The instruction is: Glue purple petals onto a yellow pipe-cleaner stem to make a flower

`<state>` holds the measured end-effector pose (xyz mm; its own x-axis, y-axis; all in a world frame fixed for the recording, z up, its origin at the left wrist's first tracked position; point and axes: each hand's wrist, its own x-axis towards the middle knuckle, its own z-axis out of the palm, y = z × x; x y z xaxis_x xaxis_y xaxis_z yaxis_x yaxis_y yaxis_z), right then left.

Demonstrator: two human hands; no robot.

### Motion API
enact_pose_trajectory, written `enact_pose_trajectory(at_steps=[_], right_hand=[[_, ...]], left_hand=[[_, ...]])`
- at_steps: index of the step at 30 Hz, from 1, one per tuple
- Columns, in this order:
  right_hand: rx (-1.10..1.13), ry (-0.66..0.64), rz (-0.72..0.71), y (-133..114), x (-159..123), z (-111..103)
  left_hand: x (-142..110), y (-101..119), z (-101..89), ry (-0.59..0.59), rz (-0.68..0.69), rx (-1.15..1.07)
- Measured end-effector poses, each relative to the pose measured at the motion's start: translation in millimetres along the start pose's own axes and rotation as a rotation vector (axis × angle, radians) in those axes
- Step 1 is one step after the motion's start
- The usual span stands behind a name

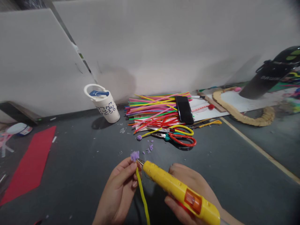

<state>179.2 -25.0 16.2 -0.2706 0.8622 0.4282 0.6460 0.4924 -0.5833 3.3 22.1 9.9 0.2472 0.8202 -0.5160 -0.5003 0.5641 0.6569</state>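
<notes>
My left hand [122, 181] pinches a yellow pipe cleaner [142, 197] near its top, where a small tuft of purple pieces [134, 155] sits at the fingertips. My right hand [189, 184] is wrapped round a yellow hot glue gun [173, 181]. Its metal nozzle points left and meets the purple tuft, or comes very close to it. Loose purple scraps [150, 148] lie on the table just beyond my hands. Past them is another yellow stem [152, 132] with a purple ball at its end.
Scissors with yellow and red handles [182, 140] lie ahead, before a pile of coloured pipe cleaners [152, 109] with a phone [184, 109] on it. A white cup [106, 107] stands left of them, a black bottle [264, 78] far right. Red sheet [32, 162] at left.
</notes>
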Motion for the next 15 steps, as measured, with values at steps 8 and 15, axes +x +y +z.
enact_pose_trajectory(at_steps=[8, 15], right_hand=[[-0.058, -0.012, 0.013, -0.6, -2.0, 1.2], [-0.106, -0.030, -0.003, 1.1, -2.0, 2.6]], left_hand=[[-0.6, -1.0, -0.8, -0.011, 0.001, -0.003], [0.1, 0.0, -1.6, -0.012, -0.007, -0.023]])
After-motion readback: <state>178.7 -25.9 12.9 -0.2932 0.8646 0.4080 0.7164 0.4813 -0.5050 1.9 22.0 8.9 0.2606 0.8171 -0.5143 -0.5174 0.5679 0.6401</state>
